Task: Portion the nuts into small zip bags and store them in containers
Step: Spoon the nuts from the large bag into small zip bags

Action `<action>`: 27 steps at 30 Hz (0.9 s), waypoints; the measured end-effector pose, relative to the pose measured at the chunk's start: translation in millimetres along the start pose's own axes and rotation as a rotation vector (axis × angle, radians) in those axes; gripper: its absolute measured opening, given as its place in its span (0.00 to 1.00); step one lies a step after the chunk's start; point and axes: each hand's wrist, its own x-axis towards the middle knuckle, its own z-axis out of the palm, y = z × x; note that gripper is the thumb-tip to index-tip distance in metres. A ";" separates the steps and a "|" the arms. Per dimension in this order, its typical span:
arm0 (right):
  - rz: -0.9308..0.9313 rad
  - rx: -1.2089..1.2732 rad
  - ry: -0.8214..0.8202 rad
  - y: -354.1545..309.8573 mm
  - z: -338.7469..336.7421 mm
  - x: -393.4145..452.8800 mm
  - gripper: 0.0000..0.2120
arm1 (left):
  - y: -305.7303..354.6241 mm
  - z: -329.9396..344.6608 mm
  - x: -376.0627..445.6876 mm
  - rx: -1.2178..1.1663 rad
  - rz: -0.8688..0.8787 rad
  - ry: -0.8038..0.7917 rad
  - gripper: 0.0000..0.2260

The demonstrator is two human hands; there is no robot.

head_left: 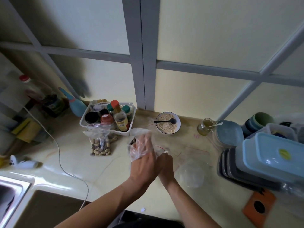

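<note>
While the left hand slides into a thin clear plastic glove, its fingers straight and spread under the film, the right hand is tucked in just behind it, pinching the glove's cuff edge to draw it on. That looks like hygiene prep, a judgement, since bare fingers are about to go into food. The glove covers only the fingers and knuckles so far, with the back of the hand bare.

The nuts wait on the counter to the left: a clear zip bag of mixed nuts stands in front of the white condiment basket, leaning on it, I'd say to stay upright with its mouth open. Its long axis runs up and down, the opening pointing up and away toward the basket, the load settled at the bottom. A second dark portion peeks out beside the gloved fingers (too hidden by plastic to call).

Empty small zip bags with red seal lines lie flat to the right of the hands, within easy reach for filling. Further right, the stacked blue-lidded containers sit at the counter's end, handy for storing. A bowl of oats with a black spoon sits behind.
</note>
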 end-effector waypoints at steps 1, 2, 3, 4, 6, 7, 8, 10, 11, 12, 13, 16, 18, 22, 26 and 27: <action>0.092 0.031 0.011 2.2 -3.5 3.2 0.08 | 2.2 -2.3 -0.5 -0.038 -0.034 0.002 0.38; 0.200 0.044 -0.019 4.4 -7.3 5.9 0.08 | 3.4 -5.5 -1.4 -0.055 -0.059 -0.003 0.40; 0.288 0.064 -0.042 6.0 -11.3 9.2 0.10 | 2.9 -8.5 -2.1 -0.063 -0.070 -0.013 0.41; 0.333 0.081 -0.045 7.3 -16.6 13.3 0.13 | 1.3 -11.4 -2.4 -0.071 -0.089 -0.032 0.40; 0.373 0.073 -0.059 8.6 -27.1 19.5 0.19 | -7.8 -12.8 -1.9 -0.062 -0.134 -0.071 0.36; 0.403 0.074 -0.065 9.6 -30.3 21.6 0.20 | -14.6 -12.1 -0.4 -0.055 -0.162 -0.080 0.35; 0.425 0.085 -0.063 11.5 -30.4 22.7 0.21 | -20.7 -12.7 1.8 -0.055 -0.193 -0.080 0.35; 0.470 0.112 -0.106 14.0 -27.7 22.8 0.22 | -36.2 -11.2 5.9 -0.065 -0.268 -0.077 0.32; 0.497 0.131 -0.145 14.9 -24.6 21.6 0.23 | -46.0 -8.9 7.5 -0.074 -0.307 -0.074 0.30; 0.523 0.162 -0.175 15.3 -21.5 20.5 0.22 | -55.0 -8.1 8.6 -0.084 -0.339 -0.081 0.29; 0.558 0.203 -0.198 15.6 -18.9 19.5 0.22 | -64.4 -6.5 9.0 -0.100 -0.360 -0.095 0.27; 0.686 0.349 -0.260 21.8 -11.3 16.1 0.19 | -87.3 2.3 4.0 -0.104 -0.329 -0.205 0.25; 0.746 0.440 -0.279 25.7 -9.3 12.8 0.16 | -99.8 11.5 0.4 -0.082 -0.273 -0.269 0.24; 0.800 0.656 -0.213 20.2 -19.2 7.2 0.11 | -111.5 22.7 -3.2 -0.027 -0.235 -0.364 0.31; 0.799 0.702 -0.142 11.4 -35.4 8.0 0.10 | -104.9 34.0 0.4 0.001 -0.169 -0.531 0.41; 0.796 0.697 -0.132 9.5 -39.9 8.4 0.10 | -101.1 35.2 2.8 -0.002 -0.176 -0.570 0.43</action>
